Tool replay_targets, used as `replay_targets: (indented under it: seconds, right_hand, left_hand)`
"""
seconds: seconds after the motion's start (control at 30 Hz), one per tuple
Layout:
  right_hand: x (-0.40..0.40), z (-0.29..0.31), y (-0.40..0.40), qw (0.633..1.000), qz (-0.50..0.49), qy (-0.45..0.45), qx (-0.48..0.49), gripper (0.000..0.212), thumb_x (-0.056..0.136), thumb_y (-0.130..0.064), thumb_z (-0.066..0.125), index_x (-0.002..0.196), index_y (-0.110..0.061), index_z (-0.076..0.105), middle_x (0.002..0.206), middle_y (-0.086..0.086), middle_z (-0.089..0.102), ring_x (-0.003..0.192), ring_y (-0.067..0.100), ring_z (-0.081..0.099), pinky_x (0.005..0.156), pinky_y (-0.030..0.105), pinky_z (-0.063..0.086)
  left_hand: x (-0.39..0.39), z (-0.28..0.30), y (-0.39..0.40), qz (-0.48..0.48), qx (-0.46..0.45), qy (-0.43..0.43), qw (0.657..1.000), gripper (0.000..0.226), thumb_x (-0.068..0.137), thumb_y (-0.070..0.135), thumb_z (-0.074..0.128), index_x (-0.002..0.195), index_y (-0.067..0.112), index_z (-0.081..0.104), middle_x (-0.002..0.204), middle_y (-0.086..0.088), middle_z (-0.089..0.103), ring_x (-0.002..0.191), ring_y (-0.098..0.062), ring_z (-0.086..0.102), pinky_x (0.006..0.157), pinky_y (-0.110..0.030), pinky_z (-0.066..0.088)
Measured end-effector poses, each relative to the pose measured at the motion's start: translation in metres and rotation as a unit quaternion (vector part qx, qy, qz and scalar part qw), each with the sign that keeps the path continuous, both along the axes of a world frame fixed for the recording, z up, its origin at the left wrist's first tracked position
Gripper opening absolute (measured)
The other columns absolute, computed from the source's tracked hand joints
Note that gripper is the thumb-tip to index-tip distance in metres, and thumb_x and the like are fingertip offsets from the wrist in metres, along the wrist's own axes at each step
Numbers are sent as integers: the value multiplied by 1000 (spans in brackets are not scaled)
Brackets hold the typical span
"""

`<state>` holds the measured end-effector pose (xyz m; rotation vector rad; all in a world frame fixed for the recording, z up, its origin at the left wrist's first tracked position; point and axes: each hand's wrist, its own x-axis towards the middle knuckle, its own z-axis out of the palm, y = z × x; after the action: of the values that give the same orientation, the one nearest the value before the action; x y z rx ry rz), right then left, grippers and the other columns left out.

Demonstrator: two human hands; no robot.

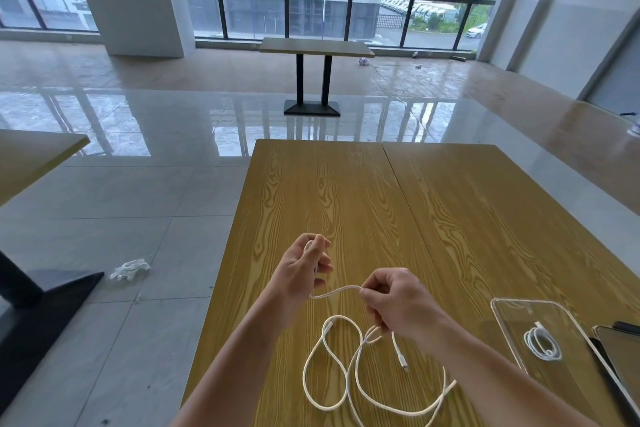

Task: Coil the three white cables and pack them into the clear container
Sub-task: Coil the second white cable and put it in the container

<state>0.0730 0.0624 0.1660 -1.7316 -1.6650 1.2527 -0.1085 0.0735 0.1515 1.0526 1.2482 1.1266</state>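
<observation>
Hands raised over wooden table (346, 191), forearms reaching in from bottom edge. L hand (302, 269) palm turned inward, fingers curled round small loop of white cable (337, 291). R hand (398, 302) knuckles up, thumb and fingers pinching same cable; short span taut btwn hands, rest trailing in loose loops on tabletop. Coiled cable (542, 343) lying inside clear container (498, 314), near R forearm.

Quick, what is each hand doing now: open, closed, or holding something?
Left hand: fingers curled, holding one end of the white cable.
Right hand: pinching the same white cable further along.
</observation>
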Motion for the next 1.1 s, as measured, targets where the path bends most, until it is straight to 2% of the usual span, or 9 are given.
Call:
replay_targets:
  seconds: [0.2,0.33,0.4,0.5,0.6,0.7,0.9,1.0,1.1]
  right_hand:
    - [-10,13,-2,993,-20,118,-4,13,95,-10,62,85,-5,69,63,3,66,52,14,59,50,29,52]
    - [-18,20,-5,972,-31,232,-37,13,97,-4,57,95,3,68,66,7,64,54,15,57,48,27,49]
    - [-19,23,-7,955,-30,288,-57,14,98,0,54,102,8,66,67,8,64,54,15,57,48,26,48]
    - [-18,22,-8,941,-15,330,-73,19,98,0,52,107,2,68,72,9,66,57,15,59,52,28,49]
    - [-18,21,-9,937,11,339,-83,26,99,0,49,110,-6,72,76,13,67,60,17,60,54,29,49]
    - [-18,19,-11,943,22,323,-74,27,99,-4,53,106,-13,77,78,16,68,61,17,60,55,29,50]
    - [-22,15,-11,960,-17,277,-31,9,94,-10,66,92,-3,71,70,13,70,56,17,63,51,30,54]
    - [-29,12,-13,967,-25,252,4,9,92,-12,69,87,-6,72,64,7,69,54,16,62,47,28,53]
    - [-32,10,-14,970,3,243,22,16,93,-5,65,87,-11,78,64,6,65,55,14,58,49,26,49]
  left_hand:
    - [6,-6,-2,12,-30,-65,997,29,104,35,39,100,14,60,83,-3,57,83,-15,60,73,-33,54]
    - [7,-7,-4,-15,-38,-80,996,31,104,40,40,104,16,60,88,-5,63,86,-19,63,70,-38,56]
    - [8,-8,-6,-32,-37,-83,995,30,104,40,39,107,17,58,86,-4,67,80,-18,65,67,-37,55]
    - [10,-9,-9,-45,-18,-104,993,28,104,38,39,109,15,54,78,-8,66,65,-18,63,56,-33,50]
    - [11,-8,-9,-53,0,-114,992,34,103,38,37,111,8,51,64,-9,62,54,-19,56,50,-29,43]
    - [13,-5,-9,-58,-2,-134,989,41,103,42,33,110,5,51,62,-11,60,51,-20,54,49,-29,41]
    - [17,-6,-10,-55,-12,-145,988,55,92,55,36,106,4,52,64,-7,57,50,-16,54,46,-27,44]
    - [21,-9,-9,-62,-7,-124,990,53,94,58,45,101,6,50,65,-9,51,49,-20,50,47,-28,42]
    - [23,-10,-8,-73,3,-107,992,43,94,51,50,92,8,46,64,-14,46,46,-24,48,44,-29,43]
